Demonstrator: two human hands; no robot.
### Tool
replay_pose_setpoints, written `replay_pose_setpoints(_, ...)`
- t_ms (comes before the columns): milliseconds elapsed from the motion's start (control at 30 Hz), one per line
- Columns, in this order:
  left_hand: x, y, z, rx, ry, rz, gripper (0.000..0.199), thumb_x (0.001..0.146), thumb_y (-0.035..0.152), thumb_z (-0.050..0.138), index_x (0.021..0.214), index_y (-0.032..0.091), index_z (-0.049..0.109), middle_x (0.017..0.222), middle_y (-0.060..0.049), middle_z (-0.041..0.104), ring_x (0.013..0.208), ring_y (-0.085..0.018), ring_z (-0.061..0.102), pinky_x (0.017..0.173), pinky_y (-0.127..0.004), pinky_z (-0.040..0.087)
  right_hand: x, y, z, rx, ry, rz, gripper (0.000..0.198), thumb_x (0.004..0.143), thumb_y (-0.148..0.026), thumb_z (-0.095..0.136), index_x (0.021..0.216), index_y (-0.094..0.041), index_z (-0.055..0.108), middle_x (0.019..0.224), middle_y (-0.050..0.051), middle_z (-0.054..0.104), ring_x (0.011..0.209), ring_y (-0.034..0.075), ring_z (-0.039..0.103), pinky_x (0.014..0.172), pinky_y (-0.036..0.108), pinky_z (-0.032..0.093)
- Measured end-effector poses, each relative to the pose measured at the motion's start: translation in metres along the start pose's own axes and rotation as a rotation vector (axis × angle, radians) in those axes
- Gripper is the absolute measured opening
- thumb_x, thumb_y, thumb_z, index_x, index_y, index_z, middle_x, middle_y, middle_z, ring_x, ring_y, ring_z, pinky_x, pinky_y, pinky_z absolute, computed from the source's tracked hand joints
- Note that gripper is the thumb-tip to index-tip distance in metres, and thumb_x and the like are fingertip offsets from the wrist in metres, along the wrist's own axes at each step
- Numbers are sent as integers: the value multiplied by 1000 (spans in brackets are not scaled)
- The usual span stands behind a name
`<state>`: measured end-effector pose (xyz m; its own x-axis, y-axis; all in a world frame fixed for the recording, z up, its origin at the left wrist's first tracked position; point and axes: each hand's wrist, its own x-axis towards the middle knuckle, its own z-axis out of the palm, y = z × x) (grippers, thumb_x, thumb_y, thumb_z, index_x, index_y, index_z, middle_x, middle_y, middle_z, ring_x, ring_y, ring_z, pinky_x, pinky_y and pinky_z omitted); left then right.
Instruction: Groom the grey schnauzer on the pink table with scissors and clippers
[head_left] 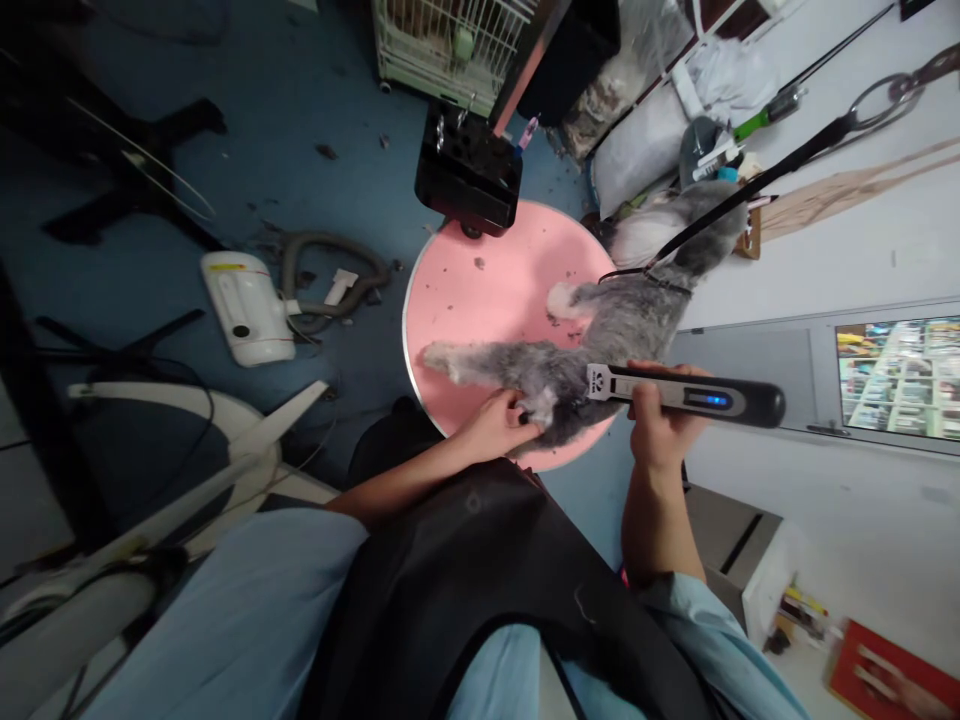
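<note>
A grey dog (630,310) stands on a round pink grooming table (487,290). Its head is towards the upper right, and one pale leg stretches out to the left. My right hand (660,420) is wrapped round a black cordless hair clipper (690,393) with a lit blue display. The clipper's blade end rests against the dog's fur, or just over it. My left hand (499,425) closes its thumb and fingers on the dog's rear part, beside a pale tuft; whether that is a paw or loose fur I cannot tell.
A black strap (757,185) runs from a metal ring to a loop around the dog. A black tool holder (469,165) overhangs the table edge. On the floor lie a white hose-fitted machine (247,308) and fur clumps. A wire cage (450,45) stands behind.
</note>
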<state>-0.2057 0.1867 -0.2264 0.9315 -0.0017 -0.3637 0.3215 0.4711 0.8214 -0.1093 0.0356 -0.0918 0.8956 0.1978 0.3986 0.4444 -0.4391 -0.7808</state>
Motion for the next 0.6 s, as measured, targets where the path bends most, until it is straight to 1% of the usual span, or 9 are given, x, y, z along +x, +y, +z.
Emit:
replay_pose_setpoints(33, -2, 3, -4, 108, 53, 7, 38, 72, 35, 89, 102, 17, 76, 99, -8, 76, 91, -23, 69, 87, -34, 54, 1, 0, -4, -11, -1, 36, 40, 85, -46, 79, 106, -28, 50, 96, 3, 77, 64, 18, 70, 65, 37, 63)
replay_pose_setpoints(67, -4, 5, -6, 197, 78, 31, 35, 76, 38, 86, 102, 17, 76, 97, -7, 75, 86, -22, 68, 84, -33, 53, 2, 1, -6, -26, -1, 65, 39, 85, -47, 78, 107, -27, 52, 95, 3, 77, 58, 16, 66, 59, 35, 61)
replay_pose_setpoints(133, -4, 6, -1, 276, 42, 74, 32, 82, 41, 79, 102, 16, 77, 91, -5, 75, 80, -20, 66, 78, -32, 52, 1, 1, -7, -53, -22, 97, 40, 83, -50, 79, 106, -27, 55, 95, 4, 78, 57, 16, 65, 56, 33, 59)
replay_pose_setpoints(233, -3, -1, 16, 258, -55, 78, 24, 86, 37, 75, 93, 14, 78, 83, -5, 74, 76, -20, 65, 74, -30, 50, -5, 1, 0, -49, -113, 111, 43, 79, -50, 83, 104, -26, 57, 97, 6, 78, 75, 22, 75, 71, 40, 65)
replay_pose_setpoints(300, -3, -7, 25, 238, -93, 91, 18, 88, 32, 72, 89, 15, 78, 82, -5, 75, 77, -21, 67, 73, -30, 50, -9, 0, 7, -59, -197, 124, 45, 77, -47, 85, 105, -26, 59, 99, 7, 78, 86, 25, 77, 80, 44, 66)
replay_pose_setpoints(367, -4, -11, 30, 224, -112, 122, 15, 89, 28, 70, 87, 16, 78, 85, -6, 77, 81, -22, 69, 74, -30, 51, -11, -2, 12, -100, -289, 138, 45, 75, -45, 87, 107, -26, 61, 102, 7, 78, 93, 27, 77, 85, 46, 65)
replay_pose_setpoints(433, -6, -12, 32, 224, -130, 148, 14, 90, 27, 69, 86, 17, 77, 84, -6, 77, 81, -22, 70, 75, -30, 52, -13, -4, 15, -139, -326, 121, 44, 77, -45, 87, 109, -26, 62, 103, 6, 77, 93, 27, 77, 87, 46, 65)
replay_pose_setpoints(533, -6, -12, 32, 245, -144, 178, 15, 91, 26, 69, 82, 17, 77, 80, -5, 77, 77, -21, 70, 74, -30, 52, -15, -4, 18, -204, -279, 44, 39, 81, -46, 83, 109, -26, 65, 102, 6, 77, 89, 26, 77, 87, 46, 65)
replay_pose_setpoints(600, -6, -14, 32, 259, -141, 206, 19, 92, 26, 68, 78, 16, 75, 76, -5, 76, 73, -20, 68, 71, -29, 50, -18, -4, 21, -276, -324, 21, 38, 80, -47, 84, 108, -27, 66, 102, 6, 77, 90, 27, 77, 87, 45, 65)
